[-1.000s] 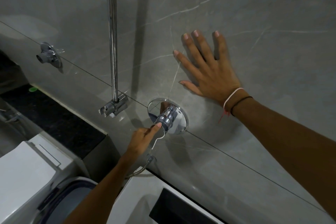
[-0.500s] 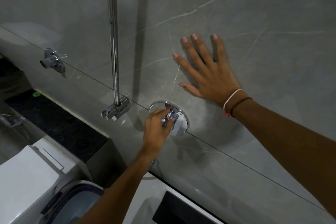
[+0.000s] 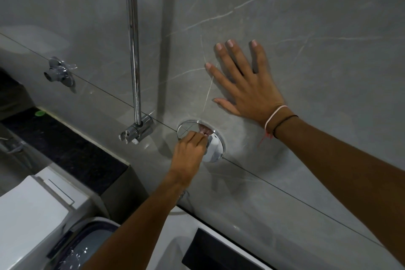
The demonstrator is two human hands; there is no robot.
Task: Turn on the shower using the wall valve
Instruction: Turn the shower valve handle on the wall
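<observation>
A round chrome wall valve [image 3: 215,151] is set in the grey marble wall [image 3: 306,28], low in the middle of the view. My left hand [image 3: 189,151] is closed around its chrome lever handle [image 3: 213,143], covering most of it; part of the handle and the mirrored plate show to the right of my fingers. My right hand [image 3: 245,85] lies flat on the wall above and to the right of the valve, fingers spread, holding nothing. Two thin bands circle its wrist.
A chrome riser pipe [image 3: 133,39] runs down the wall to a bracket [image 3: 138,131] left of the valve. Farther left is a second chrome wall fitting [image 3: 59,73]. Below are a black ledge [image 3: 65,149], a white toilet [image 3: 32,215] and a white box [image 3: 197,237].
My left hand went from touching the handle with one fingertip to closing around it, and the handle now points downward. The right hand has stayed flat on the wall.
</observation>
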